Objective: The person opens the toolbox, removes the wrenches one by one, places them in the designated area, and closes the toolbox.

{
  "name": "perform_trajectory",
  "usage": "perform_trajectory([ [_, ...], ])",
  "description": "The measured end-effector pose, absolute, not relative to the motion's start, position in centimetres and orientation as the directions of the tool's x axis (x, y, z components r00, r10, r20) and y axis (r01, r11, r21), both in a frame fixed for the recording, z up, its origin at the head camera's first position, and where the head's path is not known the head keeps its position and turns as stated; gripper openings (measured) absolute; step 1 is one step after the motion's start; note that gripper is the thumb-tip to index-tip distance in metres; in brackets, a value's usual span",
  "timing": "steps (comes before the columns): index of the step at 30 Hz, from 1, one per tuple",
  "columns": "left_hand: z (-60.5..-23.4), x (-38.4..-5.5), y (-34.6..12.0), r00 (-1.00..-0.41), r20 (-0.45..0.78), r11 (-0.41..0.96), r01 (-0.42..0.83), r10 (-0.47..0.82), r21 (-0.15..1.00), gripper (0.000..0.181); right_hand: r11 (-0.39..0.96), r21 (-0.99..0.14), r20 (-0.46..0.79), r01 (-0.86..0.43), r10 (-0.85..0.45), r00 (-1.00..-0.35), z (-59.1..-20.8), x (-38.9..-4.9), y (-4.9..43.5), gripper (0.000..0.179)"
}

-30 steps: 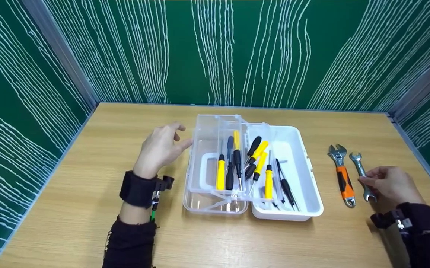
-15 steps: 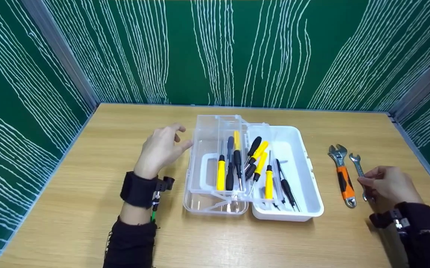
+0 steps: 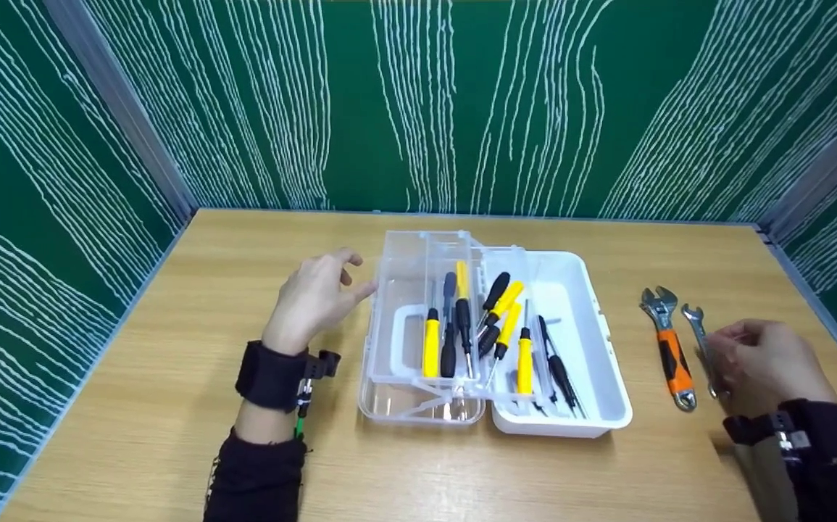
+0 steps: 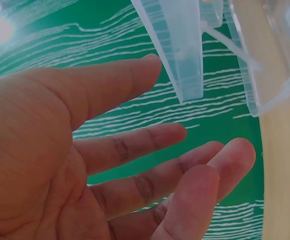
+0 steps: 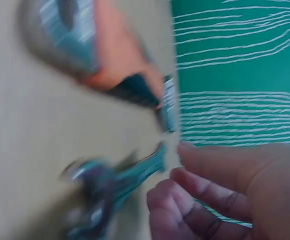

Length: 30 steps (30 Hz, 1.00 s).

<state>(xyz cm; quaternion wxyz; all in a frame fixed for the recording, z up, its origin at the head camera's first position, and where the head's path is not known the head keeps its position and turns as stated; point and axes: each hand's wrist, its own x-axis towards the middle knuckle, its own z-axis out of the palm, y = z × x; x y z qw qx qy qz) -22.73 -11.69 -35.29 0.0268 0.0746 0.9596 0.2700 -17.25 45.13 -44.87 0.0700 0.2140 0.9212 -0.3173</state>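
My right hand [image 3: 769,359] hovers just beside a small silver open-end wrench [image 3: 698,330] lying on the table. In the right wrist view, a gap shows between the bent fingertips [image 5: 167,200] and the blurred wrench [image 5: 134,177]. Left of that wrench lies an adjustable wrench [image 3: 672,359] with an orange and black handle. My left hand [image 3: 317,297] is held with loosely bent fingers at the left side of the toolbox's clear lid [image 3: 398,272]; in the left wrist view its palm [image 4: 44,165] holds nothing.
The white toolbox [image 3: 570,290] stands opened mid-table, its clear trays spread to the left. Yellow and black screwdrivers [image 3: 525,362] lie in the trays and box. Green walls with white wavy lines [image 3: 418,109] enclose the wooden table [image 3: 425,471].
My right hand has shifted the small wrench slightly closer to the adjustable wrench, then let go and lifted a little away. The left hand has stayed in place. The head view has tilted slightly.
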Motion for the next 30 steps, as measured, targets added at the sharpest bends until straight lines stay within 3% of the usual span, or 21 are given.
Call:
perform_trajectory([
  [7,-35.5,-22.6,-11.6,-0.986,0.007,0.843,0.144,0.164,0.519,0.048,0.775,-0.598,-0.078,0.204,0.196,-0.977,-42.6,-16.7,41.7,0.055],
  [12,-35.7,-22.6,-11.6,-0.983,0.021,0.834,0.167,0.184,0.525,0.043,0.774,-0.625,-0.012,0.105,0.124,-0.992,-42.1,-16.8,38.9,0.055],
  [30,-38.6,-22.6,-12.4,-0.992,0.061,0.804,0.128,0.113,0.581,0.036,0.751,-0.66,-0.044,0.031,0.002,-0.999,-42.8,-18.4,32.6,0.071],
])
